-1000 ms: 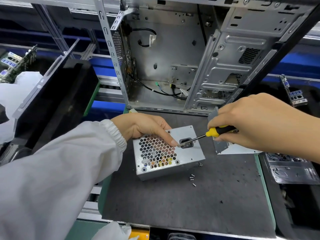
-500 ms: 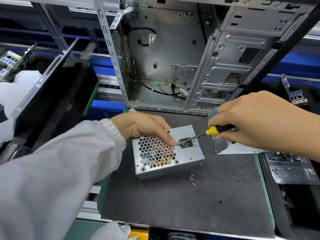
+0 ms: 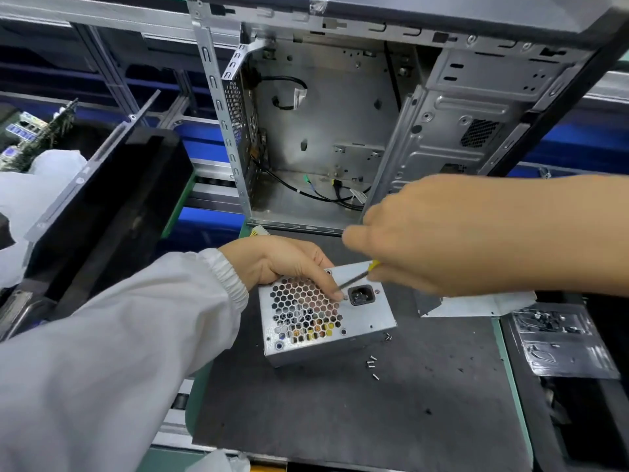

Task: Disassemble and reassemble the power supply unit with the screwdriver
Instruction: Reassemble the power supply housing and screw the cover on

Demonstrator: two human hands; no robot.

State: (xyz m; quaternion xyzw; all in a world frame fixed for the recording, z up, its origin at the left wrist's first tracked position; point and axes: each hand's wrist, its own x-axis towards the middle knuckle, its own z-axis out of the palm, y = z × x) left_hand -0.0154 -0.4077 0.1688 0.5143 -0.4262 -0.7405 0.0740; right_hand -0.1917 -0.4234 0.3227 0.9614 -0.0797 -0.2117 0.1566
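Power supply unit [image 3: 326, 315]: grey metal box, lying on the dark mat of the table [image 3: 340, 420] in front of the open computer case [image 3: 340, 131]. Honeycomb fan grille and black mains socket [image 3: 361, 295] face up.

Left hand [image 3: 282, 264]: white-sleeved, fingers curled over the unit's far edge, one fingertip pressed on the face between grille and socket. It steadies the box.

Right hand [image 3: 442, 236]: closed round the yellow handle of the screwdriver [image 3: 357, 277], most of the handle hidden under the fingers. The shaft slopes down and left; the tip lies just beside the left fingertip, near a small screw hole left of the socket. Motion blur makes it unclear whether the tip is seated.

Loose screws [image 3: 371, 364]: a few on the mat just right of and below the unit, one more at its lower right corner.

Metal cover plate [image 3: 476, 304]: flat on the mat, right of the unit, partly under the right hand.

Step in hand, by judgement: working a screw on the socket face, probably removal, given the screws already out. Next move calls for the tip square in the screw head, firm downward pressure, and the left hand bracing against twist.
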